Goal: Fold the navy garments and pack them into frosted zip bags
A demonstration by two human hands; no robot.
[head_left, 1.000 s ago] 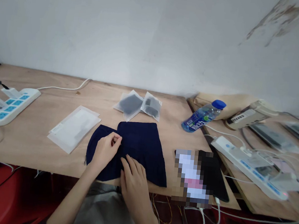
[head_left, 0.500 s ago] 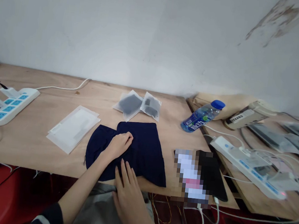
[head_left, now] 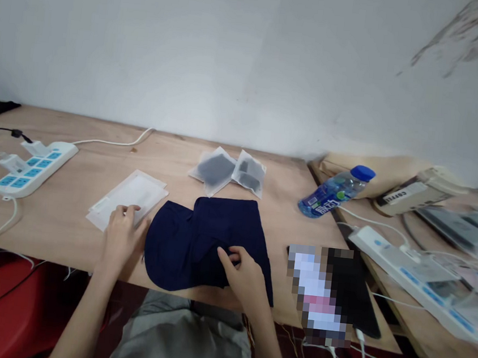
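Observation:
A dark navy piece of cloth [head_left: 226, 223] lies folded and mostly flat at the front of the table, with a rounded left end and a wider right part. My right hand [head_left: 247, 282] hovers over or rests on its lower right part, thumb and forefinger apart. To the left, my left hand [head_left: 122, 235] reaches onto the near edge of a small stack of frosted plastic bags [head_left: 133, 190]. Its fingers are bent and the thumb stands apart. Whether the fingertips grip a bag is not visible; nothing is lifted.
Two filled frosted pouches [head_left: 214, 171] lie behind the cloth. A blue-capped bottle [head_left: 326, 197] leans at the right, near a blurred phone [head_left: 314, 295] and a black device [head_left: 353, 293]. Power strips [head_left: 39, 169] with white cables sit at both sides. A coffee cup [head_left: 417, 192] lies at back right.
My left hand has moved from the cloth leftwards to the frosted bags. My right hand has moved up and right over the cloth. The whole view has shifted slightly.

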